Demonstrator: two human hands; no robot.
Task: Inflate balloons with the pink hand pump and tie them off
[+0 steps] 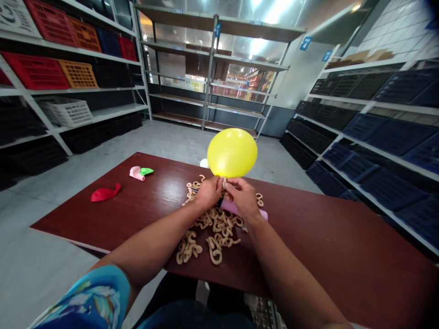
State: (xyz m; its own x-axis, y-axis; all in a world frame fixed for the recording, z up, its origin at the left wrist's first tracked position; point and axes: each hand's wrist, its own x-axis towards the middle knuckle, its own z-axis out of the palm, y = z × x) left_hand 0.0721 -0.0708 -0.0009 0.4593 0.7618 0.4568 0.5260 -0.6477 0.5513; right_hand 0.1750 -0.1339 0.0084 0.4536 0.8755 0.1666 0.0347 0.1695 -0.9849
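A blown-up yellow balloon (pixel 232 152) stands above the far edge of the brown table, its neck end down at my fingers. My left hand (pixel 209 192) is closed in a pinch at the base of the balloon. Close beside it, my right hand (pixel 243 194) pinches a small beige curled piece (pixel 224 181) against the balloon's neck; the fingers hide part of it. Under my right hand lies a pink-purple tube with a dark end (pixel 230 206), partly covered. Many beige curled pieces (pixel 221 224) are heaped on the table below and around my hands.
On the left of the table (pixel 325 228) lie a limp red balloon (pixel 105 193) and limp pink (pixel 136 173) and green balloons (pixel 146 171). A white round thing (pixel 204 163) shows behind the far edge. Shelves with crates (pixel 77 73) line both sides; a metal rack (pixel 207 68) stands behind.
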